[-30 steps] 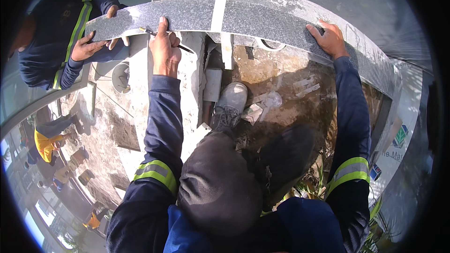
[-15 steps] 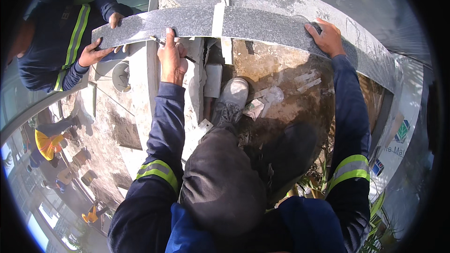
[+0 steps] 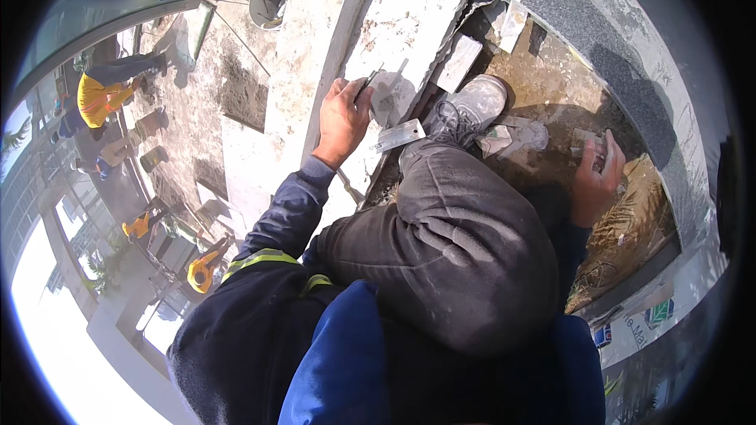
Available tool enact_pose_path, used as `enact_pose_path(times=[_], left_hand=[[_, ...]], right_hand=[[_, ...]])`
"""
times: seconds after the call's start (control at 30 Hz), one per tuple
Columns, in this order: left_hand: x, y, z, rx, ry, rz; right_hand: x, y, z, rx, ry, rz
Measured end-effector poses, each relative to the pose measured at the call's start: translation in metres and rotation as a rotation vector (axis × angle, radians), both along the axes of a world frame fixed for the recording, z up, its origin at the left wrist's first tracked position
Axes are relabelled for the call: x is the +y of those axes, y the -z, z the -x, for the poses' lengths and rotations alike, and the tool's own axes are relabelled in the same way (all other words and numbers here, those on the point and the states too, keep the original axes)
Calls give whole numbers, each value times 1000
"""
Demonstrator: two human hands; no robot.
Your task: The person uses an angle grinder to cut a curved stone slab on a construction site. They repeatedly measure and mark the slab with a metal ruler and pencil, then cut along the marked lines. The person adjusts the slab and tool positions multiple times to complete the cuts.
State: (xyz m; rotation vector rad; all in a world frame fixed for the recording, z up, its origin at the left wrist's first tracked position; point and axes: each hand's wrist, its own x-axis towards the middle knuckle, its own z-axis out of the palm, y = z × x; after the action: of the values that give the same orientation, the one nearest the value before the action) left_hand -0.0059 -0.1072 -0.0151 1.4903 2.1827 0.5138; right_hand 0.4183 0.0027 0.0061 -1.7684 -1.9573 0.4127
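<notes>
Slab cropped, slim tool partly hidden

Strong sunlight is bleaching the pale ledge, where a dark shadow is lying beside the left hand. Glare is blowing out the lower left, fisheye distortion is curving outer edges, and hazy blur is smearing the upper left.

I'm remotely watching hard sun hitting the patchy conc flr on the L, a pale conc ledge running alongside, brown dirt lying to its R, and a gridded bldg rising far L w/ white glare spreading below.
</notes>
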Motion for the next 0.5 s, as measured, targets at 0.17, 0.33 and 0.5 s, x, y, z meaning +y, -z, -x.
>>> enact_pose_path(times=[0.17, 0.33, 0.5], left_hand=[[-51, 38, 18, 66, -48, 69], [-31, 4, -3, 94, 5, 75], [5, -29, -12, -87, 260, -196]], right_hand=[[-1, -5, 10, -33, -22, 97], [-20, -24, -25, -32, 92, 120], [-28, -72, -39, 130, 133, 192]])
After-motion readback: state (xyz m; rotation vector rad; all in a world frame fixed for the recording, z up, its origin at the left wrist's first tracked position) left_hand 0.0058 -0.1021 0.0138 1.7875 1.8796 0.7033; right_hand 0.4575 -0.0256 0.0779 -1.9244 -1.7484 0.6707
